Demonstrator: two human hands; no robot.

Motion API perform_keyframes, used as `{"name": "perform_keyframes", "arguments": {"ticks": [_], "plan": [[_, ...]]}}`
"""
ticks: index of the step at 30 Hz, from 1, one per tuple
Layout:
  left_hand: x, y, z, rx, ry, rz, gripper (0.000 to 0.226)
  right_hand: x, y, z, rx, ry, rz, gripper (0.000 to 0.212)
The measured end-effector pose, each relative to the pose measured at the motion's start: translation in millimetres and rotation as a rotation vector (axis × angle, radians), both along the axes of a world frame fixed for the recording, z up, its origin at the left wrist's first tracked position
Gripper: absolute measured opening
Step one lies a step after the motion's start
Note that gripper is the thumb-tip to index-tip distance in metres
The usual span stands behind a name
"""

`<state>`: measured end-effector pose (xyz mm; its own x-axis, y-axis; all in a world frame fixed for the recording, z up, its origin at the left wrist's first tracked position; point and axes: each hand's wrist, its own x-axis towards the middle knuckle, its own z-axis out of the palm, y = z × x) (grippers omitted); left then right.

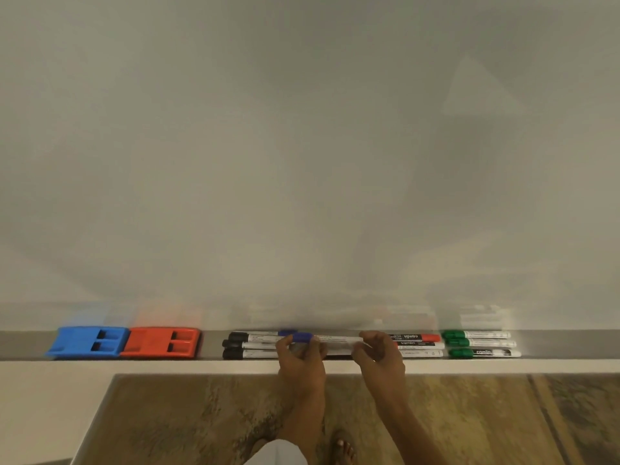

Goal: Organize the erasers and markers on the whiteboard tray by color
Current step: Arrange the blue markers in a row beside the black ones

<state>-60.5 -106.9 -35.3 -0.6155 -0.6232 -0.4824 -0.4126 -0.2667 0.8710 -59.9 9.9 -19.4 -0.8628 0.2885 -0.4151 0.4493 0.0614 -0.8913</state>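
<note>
Two hands, left [301, 355] and right [379, 354], pinch a blue marker [327, 339] level by its ends, fingers closed, lining it up between black and red groups.

One eraser [88, 342] was blue, the other [162, 343] red. Markers had black [235, 345], blue [302, 337], red [430, 337] and green [453, 343] caps on white barrels. The tray [23, 344] was grey.

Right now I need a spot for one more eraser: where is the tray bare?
Bare tray lies between the red eraser and the black markers, left of the blue eraser, and right of the green markers. From black to green markers it is crowded, both hands there.
</note>
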Motion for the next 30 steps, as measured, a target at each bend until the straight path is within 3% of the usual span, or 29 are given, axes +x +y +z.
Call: {"name": "perform_keyframes", "arguments": {"ticks": [6, 12, 18, 21, 23, 27, 30], "plan": [[2, -5, -19, -0.216, -0.166, -0.163, 0.032, -4, -1, 1, 0.017, -0.064, 0.063, 0.035], [6, -9, -26, -0.370, -0.161, -0.301, 0.020, -3, 1, 1, 0.093, -0.105, 0.170, 0.047], [9, -14, -36, -0.438, -0.213, -0.345, 0.023, -2, 1, 2, 0.161, -0.115, 0.231, 0.051], [11, -17, -17, -0.409, -0.192, -0.327, 0.013, -1, 0, 9, 0.217, -0.077, 0.229, 0.049], [11, -28, 3, -0.441, -0.160, -0.282, 0.020, -3, -3, 12, 0.239, -0.019, 0.239, 0.048], [3, -72, 40, -0.587, -0.068, -0.119, 0.022, -11, -24, 12, 0.120, -0.047, 0.276, 0.046], [-11, -105, 44, -0.529, -0.098, -0.084, 0.032, -15, -48, 10, 0.045, -0.067, 0.342, 0.046]]}}
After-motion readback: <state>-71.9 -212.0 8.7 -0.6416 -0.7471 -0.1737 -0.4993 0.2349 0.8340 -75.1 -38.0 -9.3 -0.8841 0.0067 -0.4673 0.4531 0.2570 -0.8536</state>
